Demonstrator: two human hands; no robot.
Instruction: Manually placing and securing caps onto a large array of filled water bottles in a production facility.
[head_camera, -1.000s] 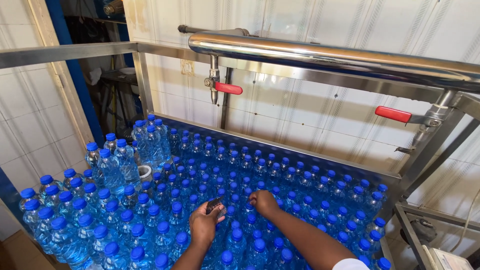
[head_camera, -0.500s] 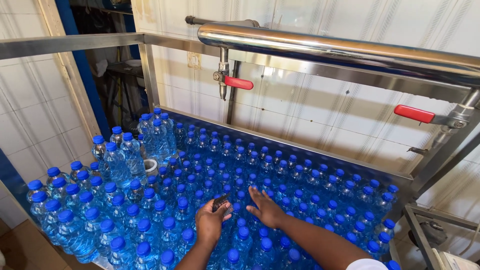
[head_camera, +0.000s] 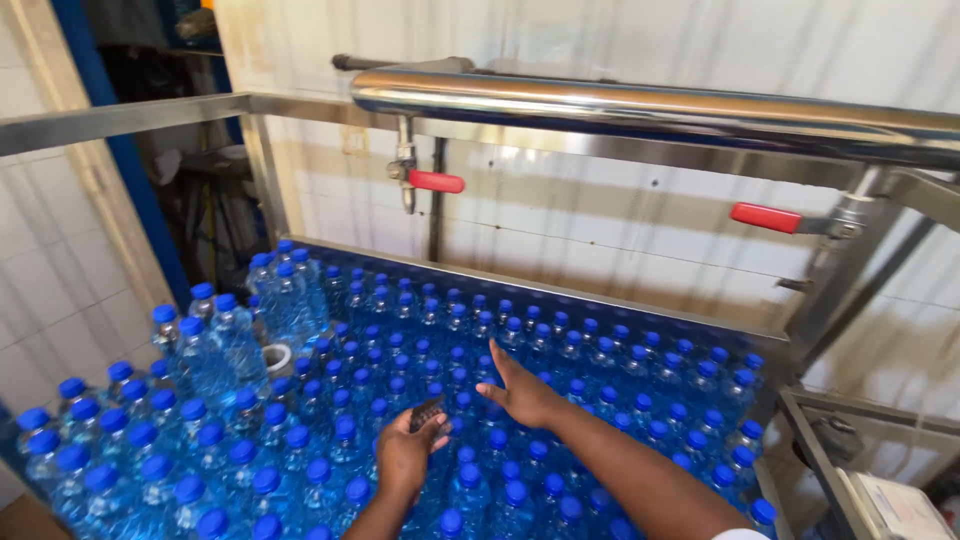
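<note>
Head view: left hand (head_camera: 408, 452) grips dark object (head_camera: 426, 413); right hand (head_camera: 522, 396) spread over bottles (head_camera: 560, 345).

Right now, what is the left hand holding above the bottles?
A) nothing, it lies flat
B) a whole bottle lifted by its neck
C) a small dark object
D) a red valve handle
C: the left hand is curled around a small dark object above the blue-capped bottles, while the right hand is spread open over the caps beside it.
</note>
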